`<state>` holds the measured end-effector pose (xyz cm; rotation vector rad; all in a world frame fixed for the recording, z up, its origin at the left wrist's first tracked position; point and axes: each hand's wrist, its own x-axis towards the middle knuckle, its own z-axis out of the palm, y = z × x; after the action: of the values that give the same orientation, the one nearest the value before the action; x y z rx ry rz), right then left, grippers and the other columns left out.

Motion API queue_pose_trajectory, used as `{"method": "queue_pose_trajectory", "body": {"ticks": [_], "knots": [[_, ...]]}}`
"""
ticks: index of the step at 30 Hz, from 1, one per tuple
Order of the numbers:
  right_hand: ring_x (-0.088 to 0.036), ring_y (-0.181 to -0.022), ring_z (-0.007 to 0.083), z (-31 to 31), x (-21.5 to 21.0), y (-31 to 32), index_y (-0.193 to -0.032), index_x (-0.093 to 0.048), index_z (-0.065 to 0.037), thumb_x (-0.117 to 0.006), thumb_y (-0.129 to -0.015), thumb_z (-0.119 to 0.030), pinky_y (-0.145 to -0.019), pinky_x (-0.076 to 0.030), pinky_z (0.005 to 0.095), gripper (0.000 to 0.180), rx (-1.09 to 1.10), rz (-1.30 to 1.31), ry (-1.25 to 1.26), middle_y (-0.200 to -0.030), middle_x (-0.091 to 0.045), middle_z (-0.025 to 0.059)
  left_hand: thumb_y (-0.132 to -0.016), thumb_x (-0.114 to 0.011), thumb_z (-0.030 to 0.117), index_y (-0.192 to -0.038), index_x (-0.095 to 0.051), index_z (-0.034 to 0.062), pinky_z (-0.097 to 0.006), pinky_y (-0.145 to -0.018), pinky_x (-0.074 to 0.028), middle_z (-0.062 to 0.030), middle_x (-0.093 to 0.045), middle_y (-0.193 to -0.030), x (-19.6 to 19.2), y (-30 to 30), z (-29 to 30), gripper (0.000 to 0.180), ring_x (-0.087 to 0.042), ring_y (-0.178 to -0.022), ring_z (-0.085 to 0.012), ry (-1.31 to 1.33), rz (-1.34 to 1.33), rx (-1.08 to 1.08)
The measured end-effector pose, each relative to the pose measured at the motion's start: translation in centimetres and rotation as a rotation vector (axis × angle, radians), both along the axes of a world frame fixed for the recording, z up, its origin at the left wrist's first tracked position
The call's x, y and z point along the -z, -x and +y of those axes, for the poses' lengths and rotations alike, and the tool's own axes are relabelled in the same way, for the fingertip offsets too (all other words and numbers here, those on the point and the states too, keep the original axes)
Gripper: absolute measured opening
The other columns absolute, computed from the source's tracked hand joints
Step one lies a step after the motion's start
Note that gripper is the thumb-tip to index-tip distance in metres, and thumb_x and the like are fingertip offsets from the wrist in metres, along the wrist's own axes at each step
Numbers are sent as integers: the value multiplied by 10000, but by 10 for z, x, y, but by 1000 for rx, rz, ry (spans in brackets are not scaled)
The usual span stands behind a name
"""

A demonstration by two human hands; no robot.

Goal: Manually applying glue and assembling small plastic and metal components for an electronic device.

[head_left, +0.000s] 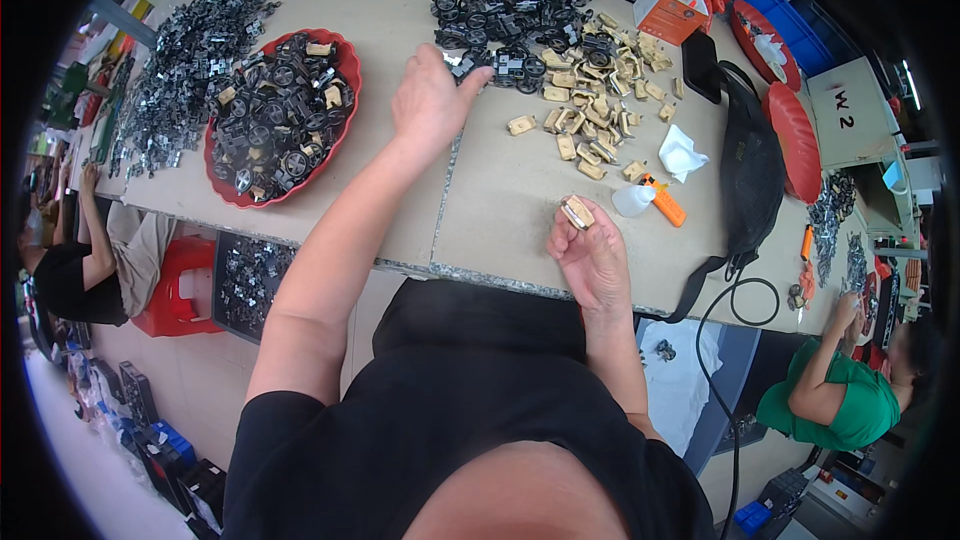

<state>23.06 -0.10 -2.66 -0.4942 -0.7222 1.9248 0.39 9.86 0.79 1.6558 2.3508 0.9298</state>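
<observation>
My left hand (428,100) reaches to the near left edge of a pile of black wheeled toy chassis (515,15). Its thumb is spread from the fingers, and a silver-and-black part (462,64) lies between them; the other fingertips are partly hidden. Close to the table's front edge, my right hand (597,255) pinches a small tan block-shaped piece (577,213) with a silvery strip between thumb and fingers. Many similar tan pieces (590,125) are scattered beyond it. A white squeeze bottle (632,201) and an orange-handled tool (667,204) lie just right of that hand.
Left on the table stands a red scalloped tray (352,90) of black and tan parts, beside a heap of small metal parts (185,70). To the right are a black bag (752,175), a crumpled tissue (682,154) and an orange-white box (668,8). Two other people work at either side.
</observation>
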Motion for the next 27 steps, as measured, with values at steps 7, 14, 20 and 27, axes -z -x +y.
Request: {"method": "queue_pose_trajectory", "body": {"ticks": [7,14,20,27], "knots": [[-523,-713,122,-2,2,-2,-1142,-495,25,-638,-839,-260,-647,-422,257,440,-6,19,36,-952,-582,71,-743,-692,282,-965,-569,-3,-378,-752,-468,-155,-579,-957,8,18,3,382,-597,-855,-306,69,50,180],[-500,-707,124,0,1,0,-1143,-485,17,-652,-819,-359,-616,-388,251,524,-15,-79,18,-935,-570,69,-746,-658,153,-1077,-587,10,-356,-797,-470,-169,-569,-1047,0,43,-20,368,-592,-903,-295,61,133,488],[-534,-733,123,-1,4,-1,-1137,-495,16,-603,-858,-173,-660,-435,252,355,-20,9,23,-961,-583,73,-755,-639,50,-1137,-581,53,-308,-785,-471,-139,-569,-1093,13,44,-48,386,-576,-914,-211,-28,-135,508],[-542,-756,107,3,-5,7,-1130,-498,12,-661,-789,-97,-678,-452,245,394,4,-141,25,-963,-573,69,-761,-616,-32,-1183,-538,35,-269,-842,-458,-118,-542,-1157,18,30,-70,434,-556,-987,-180,14,-357,490]]}}
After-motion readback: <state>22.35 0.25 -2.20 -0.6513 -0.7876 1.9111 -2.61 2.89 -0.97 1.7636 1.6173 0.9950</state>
